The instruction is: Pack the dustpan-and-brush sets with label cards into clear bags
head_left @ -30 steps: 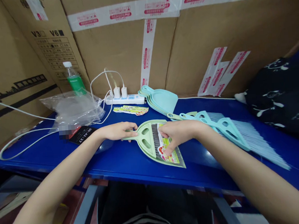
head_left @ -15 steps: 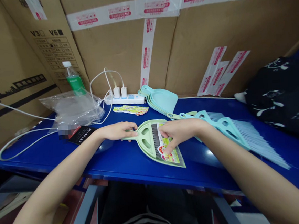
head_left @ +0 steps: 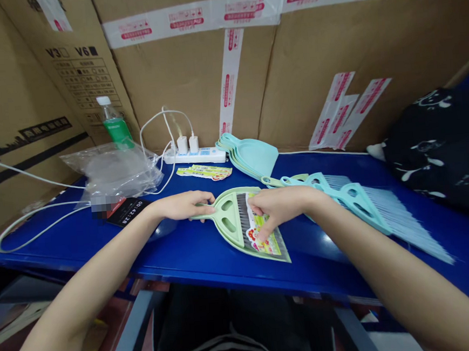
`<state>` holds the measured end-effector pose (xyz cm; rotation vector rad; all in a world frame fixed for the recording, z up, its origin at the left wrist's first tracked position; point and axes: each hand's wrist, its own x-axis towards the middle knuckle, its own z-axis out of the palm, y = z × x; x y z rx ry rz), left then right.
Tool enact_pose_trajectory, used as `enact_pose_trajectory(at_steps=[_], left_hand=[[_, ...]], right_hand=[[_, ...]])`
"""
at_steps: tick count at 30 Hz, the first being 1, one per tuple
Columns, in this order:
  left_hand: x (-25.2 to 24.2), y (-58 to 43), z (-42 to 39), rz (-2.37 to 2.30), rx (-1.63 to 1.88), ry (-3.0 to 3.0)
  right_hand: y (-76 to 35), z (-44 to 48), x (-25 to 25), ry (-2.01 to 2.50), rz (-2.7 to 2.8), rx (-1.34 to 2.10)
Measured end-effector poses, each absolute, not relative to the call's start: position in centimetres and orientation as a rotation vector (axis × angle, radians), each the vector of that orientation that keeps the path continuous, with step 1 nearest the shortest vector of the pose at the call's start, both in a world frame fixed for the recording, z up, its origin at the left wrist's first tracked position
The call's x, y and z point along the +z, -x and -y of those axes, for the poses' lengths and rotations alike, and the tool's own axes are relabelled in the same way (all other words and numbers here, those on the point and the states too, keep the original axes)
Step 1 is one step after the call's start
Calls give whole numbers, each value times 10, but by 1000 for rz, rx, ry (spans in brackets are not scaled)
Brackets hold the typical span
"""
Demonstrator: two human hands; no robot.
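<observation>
Pinching the green handles: left grip (head_left: 188, 205) wraps them, fingers and thumb closed. Green dustpan (head_left: 265, 258) lies flat on the table (head_left: 175, 253), between both grips, with the green brush (head_left: 222, 215) nested inside. Right grip (head_left: 283, 203) rests over the bristles, thumb and forefinger spread apart on a printed label (head_left: 271, 243); its remaining fingers partly hidden. Blue brushes (head_left: 361, 206) lie just beyond and right of right grip. Stacked dustpans (head_left: 257, 155) sit beyond it; loose labels (head_left: 204, 172) lie beyond left grip.
</observation>
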<state>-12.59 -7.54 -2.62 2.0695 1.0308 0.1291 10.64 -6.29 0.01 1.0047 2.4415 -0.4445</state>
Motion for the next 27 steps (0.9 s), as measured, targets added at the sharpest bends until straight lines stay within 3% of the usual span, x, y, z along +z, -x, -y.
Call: enact_pose_trajectory(at_steps=[27], left_hand=[[-28,127,75,-1016,143,-2080]], right_hand=[[-108,65,6,-1011,-2474,-511]])
